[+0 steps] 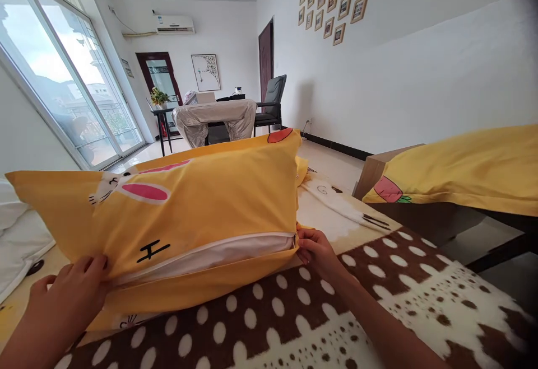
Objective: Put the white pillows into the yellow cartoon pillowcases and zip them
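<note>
A yellow pillowcase [218, 190] with a white rabbit print lies in front of me, filled out by a white pillow [235, 248]. The white shows through a long open slit along the near side. At the left end of that slit, my left hand [73, 285] is closed on the yellow cloth, its fingers curled over the edge. My right hand [315, 248] pinches the pillowcase at the right end of the opening, thumb and fingers pressed together. Both hands touch only the pillowcase; the pillow's far part is hidden inside it.
Under the pillow spreads a brown and cream dotted blanket [277, 307]. White bedding [21, 240] lies at the left. Another yellow pillow [471, 167] rests on dark furniture at the right, beside a cardboard box [374, 170]. Farther back stand a covered table [214, 112] and an office chair [273, 100].
</note>
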`<state>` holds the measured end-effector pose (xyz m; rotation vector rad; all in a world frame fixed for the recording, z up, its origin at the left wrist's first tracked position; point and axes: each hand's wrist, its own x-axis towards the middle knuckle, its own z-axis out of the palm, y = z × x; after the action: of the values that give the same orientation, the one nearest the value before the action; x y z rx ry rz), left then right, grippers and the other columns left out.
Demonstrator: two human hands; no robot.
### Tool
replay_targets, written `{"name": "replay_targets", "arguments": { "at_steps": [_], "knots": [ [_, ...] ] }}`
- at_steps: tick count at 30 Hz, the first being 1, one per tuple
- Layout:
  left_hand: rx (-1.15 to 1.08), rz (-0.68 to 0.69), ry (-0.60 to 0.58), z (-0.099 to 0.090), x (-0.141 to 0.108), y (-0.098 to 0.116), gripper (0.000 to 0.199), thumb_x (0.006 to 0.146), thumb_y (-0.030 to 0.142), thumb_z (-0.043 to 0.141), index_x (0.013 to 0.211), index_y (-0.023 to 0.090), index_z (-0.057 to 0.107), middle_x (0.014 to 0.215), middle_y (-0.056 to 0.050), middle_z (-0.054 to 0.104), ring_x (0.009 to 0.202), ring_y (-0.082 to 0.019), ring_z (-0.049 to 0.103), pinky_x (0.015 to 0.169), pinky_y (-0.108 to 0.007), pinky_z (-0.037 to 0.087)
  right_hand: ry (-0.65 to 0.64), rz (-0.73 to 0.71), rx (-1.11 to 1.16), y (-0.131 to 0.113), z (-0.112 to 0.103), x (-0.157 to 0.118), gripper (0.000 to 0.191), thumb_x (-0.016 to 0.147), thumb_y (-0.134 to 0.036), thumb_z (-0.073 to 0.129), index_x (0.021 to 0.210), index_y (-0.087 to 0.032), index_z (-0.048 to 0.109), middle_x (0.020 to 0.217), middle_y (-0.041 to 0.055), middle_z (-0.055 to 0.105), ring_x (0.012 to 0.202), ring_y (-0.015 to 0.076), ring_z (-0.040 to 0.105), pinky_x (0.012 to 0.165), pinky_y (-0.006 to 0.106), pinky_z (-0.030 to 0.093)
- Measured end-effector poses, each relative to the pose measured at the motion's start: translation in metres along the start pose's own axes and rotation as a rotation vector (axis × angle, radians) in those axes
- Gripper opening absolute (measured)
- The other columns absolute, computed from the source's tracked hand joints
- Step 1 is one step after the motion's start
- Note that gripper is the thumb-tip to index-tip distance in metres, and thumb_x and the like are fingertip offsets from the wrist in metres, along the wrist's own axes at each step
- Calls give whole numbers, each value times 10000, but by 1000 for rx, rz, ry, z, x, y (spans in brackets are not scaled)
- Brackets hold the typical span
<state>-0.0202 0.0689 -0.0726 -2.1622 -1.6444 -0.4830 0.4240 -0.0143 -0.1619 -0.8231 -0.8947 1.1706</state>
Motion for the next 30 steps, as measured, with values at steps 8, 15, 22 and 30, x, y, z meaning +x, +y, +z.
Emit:
{"name": "replay_targets", "arguments": {
  "at_steps": [8, 15, 22, 30],
  "knots": [
    [-415, 997, -33, -62, -15, 208, 454, 843, 99, 408, 1286, 186, 450, 1289, -55, 566, 1209, -194, 486, 1027, -300, 390, 2, 14, -15, -1, 1, -2, 231, 621, -275, 680, 517, -182, 496, 340, -92, 343, 321, 38, 262, 366, 204, 238],
    [-447, 717, -291, -10, 8, 284, 440, 907, 414, 473, 1294, 205, 465, 1258, -93, 576, 1118, -290, 539, 933, -447, 455, -21, 3, -7, -2, -1, -3, 250, 607, -301, 684, 504, -186, 487, 320, -95, 331, 298, 36, 236, 345, 203, 199],
    [-727, 547, -279, 4, 7, 279, 395, 945, 455, 380, 1272, 270, 501, 1274, -63, 581, 1165, -275, 514, 994, -434, 377, -21, 14, -37, -4, 4, -5, 265, 626, -324, 685, 512, -192, 486, 334, -91, 329, 313, 42, 244, 352, 204, 209],
    [-1014, 396, -331, 7, -6, 290, 212, 930, 259, 392, 815, 200, 560, 806, -31, 657, 714, -162, 592, 653, -263, 429, -54, 22, -156, -1, 5, -9, 278, 664, -335, 691, 512, -184, 514, 359, -61, 390, 328, 59, 321, 353, 206, 217]
  ]
}}
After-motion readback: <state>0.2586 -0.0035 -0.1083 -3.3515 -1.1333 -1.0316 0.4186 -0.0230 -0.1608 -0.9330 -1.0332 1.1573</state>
